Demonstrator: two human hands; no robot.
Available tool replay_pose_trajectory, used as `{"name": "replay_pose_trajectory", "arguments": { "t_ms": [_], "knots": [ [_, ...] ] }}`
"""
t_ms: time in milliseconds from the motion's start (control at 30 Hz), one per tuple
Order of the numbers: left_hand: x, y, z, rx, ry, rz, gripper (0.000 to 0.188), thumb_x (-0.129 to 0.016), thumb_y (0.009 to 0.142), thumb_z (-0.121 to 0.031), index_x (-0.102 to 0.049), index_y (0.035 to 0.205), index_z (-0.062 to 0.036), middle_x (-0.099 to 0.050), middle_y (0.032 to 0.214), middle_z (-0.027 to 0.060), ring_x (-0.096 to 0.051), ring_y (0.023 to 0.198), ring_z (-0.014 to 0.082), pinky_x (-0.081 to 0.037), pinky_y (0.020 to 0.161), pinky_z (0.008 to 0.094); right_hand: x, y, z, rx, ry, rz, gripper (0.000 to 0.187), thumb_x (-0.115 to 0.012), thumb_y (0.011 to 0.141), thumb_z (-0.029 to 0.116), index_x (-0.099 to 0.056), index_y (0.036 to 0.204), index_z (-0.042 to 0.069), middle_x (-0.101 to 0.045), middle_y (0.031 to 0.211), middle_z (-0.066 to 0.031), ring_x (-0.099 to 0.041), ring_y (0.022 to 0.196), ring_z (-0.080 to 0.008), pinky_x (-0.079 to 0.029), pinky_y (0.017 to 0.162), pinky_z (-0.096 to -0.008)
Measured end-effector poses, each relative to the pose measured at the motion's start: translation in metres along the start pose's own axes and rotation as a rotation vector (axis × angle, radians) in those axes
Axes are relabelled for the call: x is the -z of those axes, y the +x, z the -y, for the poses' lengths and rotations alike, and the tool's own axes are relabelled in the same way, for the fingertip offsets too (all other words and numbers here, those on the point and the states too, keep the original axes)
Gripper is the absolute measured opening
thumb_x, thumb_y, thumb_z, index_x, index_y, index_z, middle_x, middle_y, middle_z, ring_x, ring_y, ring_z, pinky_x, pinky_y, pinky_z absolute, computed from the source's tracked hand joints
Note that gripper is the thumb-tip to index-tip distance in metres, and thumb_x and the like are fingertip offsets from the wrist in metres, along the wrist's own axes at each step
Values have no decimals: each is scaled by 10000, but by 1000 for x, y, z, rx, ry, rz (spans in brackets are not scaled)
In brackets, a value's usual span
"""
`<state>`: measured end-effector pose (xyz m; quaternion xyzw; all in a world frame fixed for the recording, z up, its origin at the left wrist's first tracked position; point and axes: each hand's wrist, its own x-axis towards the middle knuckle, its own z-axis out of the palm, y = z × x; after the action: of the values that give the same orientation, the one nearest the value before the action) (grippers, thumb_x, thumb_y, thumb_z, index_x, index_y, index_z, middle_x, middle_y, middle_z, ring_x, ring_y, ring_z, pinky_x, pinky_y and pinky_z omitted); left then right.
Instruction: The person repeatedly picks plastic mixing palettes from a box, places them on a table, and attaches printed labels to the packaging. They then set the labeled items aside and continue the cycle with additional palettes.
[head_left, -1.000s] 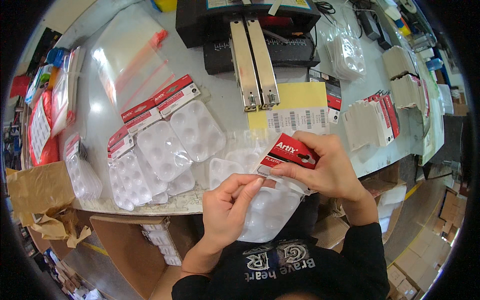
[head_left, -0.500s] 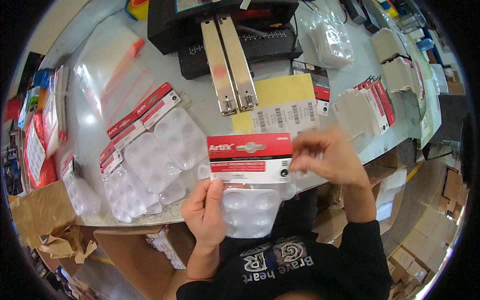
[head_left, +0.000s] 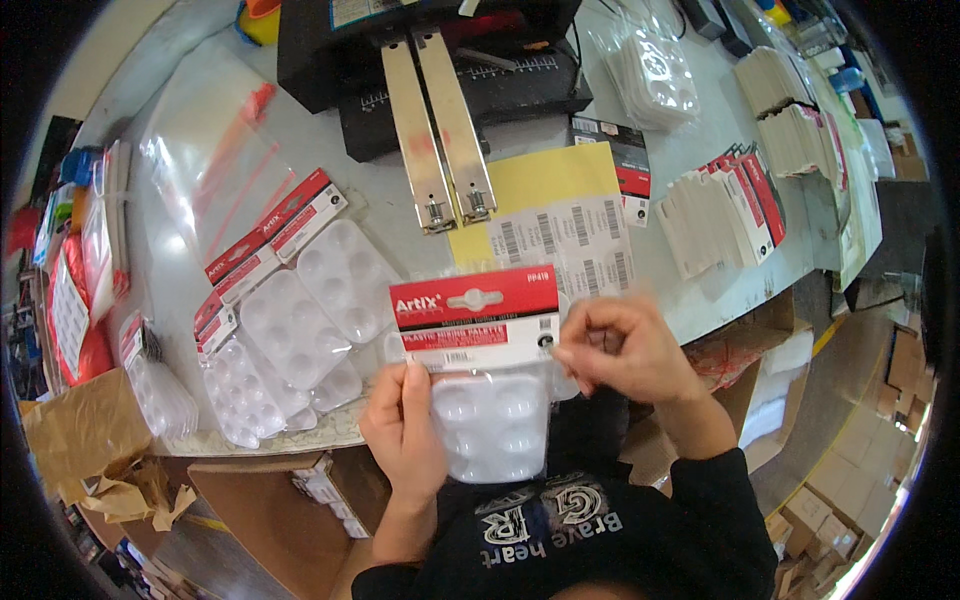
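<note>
My left hand [head_left: 405, 425] is closed on the left edge of a packaged plastic paint palette [head_left: 490, 425], thumb in front. The palette is white, with round wells, in a clear bag under a red and white header card [head_left: 475, 318] with a hang hole. It is held up in front of my body at the table's near edge. At the card's right edge is my right hand [head_left: 635, 350], its fingers curled and thumb and fingertips close together. Whether anything small is between them cannot be made out. Beyond the card lies a yellow-backed sheet of barcode labels [head_left: 580, 235].
Several packaged palettes [head_left: 290, 325] overlap on the left of the table, near clear bags [head_left: 205, 150]. A black machine with two metal bars [head_left: 435, 140] stands at the back. Header cards [head_left: 715, 220] are stacked at right. Open cardboard boxes [head_left: 270, 510] sit below the edge.
The view has shifted slightly, and the palette pack appears a little further left. My right hand has come slightly lower, its fingertips closer to the card's right edge. My left hand keeps its grip.
</note>
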<state>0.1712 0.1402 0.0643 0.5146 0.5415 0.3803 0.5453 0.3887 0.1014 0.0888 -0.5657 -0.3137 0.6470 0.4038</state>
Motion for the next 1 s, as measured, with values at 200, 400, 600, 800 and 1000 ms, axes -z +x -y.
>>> {"name": "replay_pose_trajectory", "arguments": {
  "t_ms": [200,400,600,800,1000],
  "knots": [
    [-9,37,0,192,25,37,252,-464,962,-163,-530,791,10,-533,705,2,-413,661,67,-359,620,213,-9,37,-9,-77,139,-106,146,-624,863,110,-571,781,1,-556,651,-9,-506,515,-60,-411,472,-208],
    [-22,95,45,93,8,32,294,-446,976,-199,-560,822,24,-565,732,16,-448,694,75,-383,655,221,-5,97,-33,102,189,-329,126,-625,856,117,-587,798,11,-541,667,-25,-473,509,-69,-405,466,-219],
    [-31,97,44,66,-112,21,308,-438,987,-209,-559,811,13,-560,733,7,-449,709,64,-391,678,224,0,99,-31,138,189,-316,131,-622,864,125,-588,813,10,-546,674,-26,-485,526,-71,-410,476,-219],
    [-26,92,41,49,-78,-4,308,-441,986,-213,-540,790,3,-520,695,-7,-430,688,56,-383,648,226,2,101,-26,141,194,-240,129,-609,872,118,-595,814,3,-567,669,-29,-501,529,-74,-418,476,-222],
    [-25,93,48,73,-85,9,299,-442,985,-222,-545,797,-13,-529,703,-2,-430,682,61,-376,632,232,-3,105,-30,202,163,-328,113,-594,884,105,-598,830,6,-561,686,-27,-495,541,-70,-408,488,-212]
  ]
}}
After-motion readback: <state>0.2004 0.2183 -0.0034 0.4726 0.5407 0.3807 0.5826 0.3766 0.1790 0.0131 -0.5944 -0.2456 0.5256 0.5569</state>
